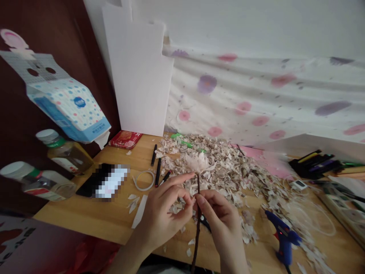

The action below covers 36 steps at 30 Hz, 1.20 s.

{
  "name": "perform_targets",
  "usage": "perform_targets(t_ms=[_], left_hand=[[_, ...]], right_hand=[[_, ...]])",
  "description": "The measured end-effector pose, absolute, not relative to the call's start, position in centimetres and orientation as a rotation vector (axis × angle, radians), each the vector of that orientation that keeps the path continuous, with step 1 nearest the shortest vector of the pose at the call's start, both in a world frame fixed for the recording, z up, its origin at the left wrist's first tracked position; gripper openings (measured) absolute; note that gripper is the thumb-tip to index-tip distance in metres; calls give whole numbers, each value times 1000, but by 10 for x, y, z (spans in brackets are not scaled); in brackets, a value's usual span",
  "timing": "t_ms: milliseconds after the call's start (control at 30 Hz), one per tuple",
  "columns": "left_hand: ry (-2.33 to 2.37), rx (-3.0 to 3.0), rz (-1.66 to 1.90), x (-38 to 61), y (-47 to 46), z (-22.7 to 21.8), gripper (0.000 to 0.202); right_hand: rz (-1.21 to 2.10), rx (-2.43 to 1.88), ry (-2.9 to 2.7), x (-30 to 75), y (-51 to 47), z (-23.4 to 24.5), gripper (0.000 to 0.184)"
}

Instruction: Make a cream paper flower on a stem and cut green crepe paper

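A thin brown twig (196,239) stands nearly upright in front of me, topped by a pale flower (197,161) of dry, papery petals. My right hand (222,222) is closed around the twig below the flower, thumb against it. My left hand (165,209) is beside the twig, its index finger stretched to the flower's base. Its thumb and another finger are pinched together close to the twig; what lies between them, if anything, is too small to name. Behind the flower spreads a heap of dry petal flakes (228,171). A blue glue gun (285,236) is to the right.
On the left are a phone (104,182), two bottles (68,152), a hanging tissue pack (71,106) and a red packet (125,139). Black pens (157,171) and a coiled ring (143,180) lie nearby. A pen holder (310,165) and clear tubing (319,217) are at right.
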State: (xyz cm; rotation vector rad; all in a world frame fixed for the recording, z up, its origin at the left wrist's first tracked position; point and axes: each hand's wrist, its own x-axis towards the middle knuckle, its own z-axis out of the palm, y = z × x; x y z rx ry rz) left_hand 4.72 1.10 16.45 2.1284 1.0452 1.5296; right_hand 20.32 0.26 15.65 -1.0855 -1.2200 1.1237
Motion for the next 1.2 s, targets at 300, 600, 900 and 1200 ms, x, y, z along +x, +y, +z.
perform_targets(t_ms=[300,600,900,1200], left_hand=[[1041,2134,1479,50,9,170,19],[977,2071,1427,50,8,169,21],[963,1944,1424,45,10,172,24],[947,1871,1431,42,8,169,20]], right_hand=[[1124,-1074,-1250,202,3,156,21],[1074,-1072,-1270,203,2,156,17],[1084,-1103,-1320,204,3,155,23],[1116,-1096,-1269,203,4,151,24]])
